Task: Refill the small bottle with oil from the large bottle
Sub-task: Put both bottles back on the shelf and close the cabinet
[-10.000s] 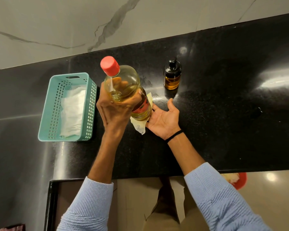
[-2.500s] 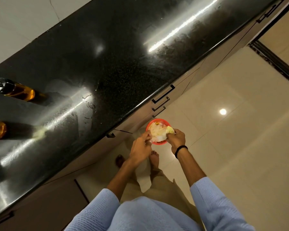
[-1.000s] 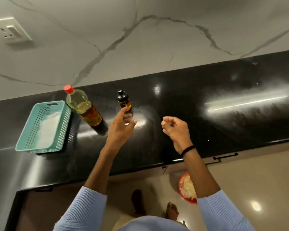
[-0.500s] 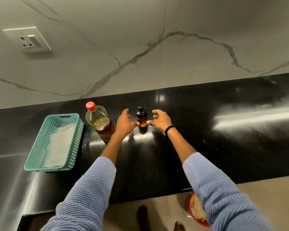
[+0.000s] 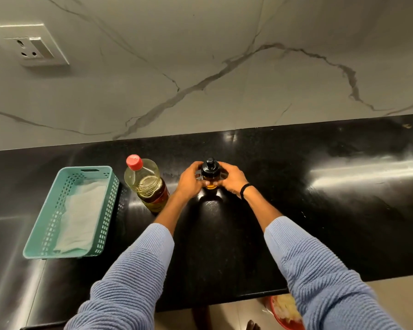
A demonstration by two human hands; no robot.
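Gripping the small amber bottle from both sides, with the left hand curled round its left flank and the right hand round its right, up by the black pump top. Standing upright toward the back of the black countertop, with only a sliver of amber showing low between the hands. Cannot tell how full.

Just left of the left hand: the large oil bottle, upright, partly full, with its red cap on. Farther left: a teal basket holding a folded white cloth.

No pouring under way, and both bottles closed. Probably at the opening step, which would leave removing the pump top, uncapping the large bottle, pouring and reclosing. With the level hidden, cannot rule out a refill already made.
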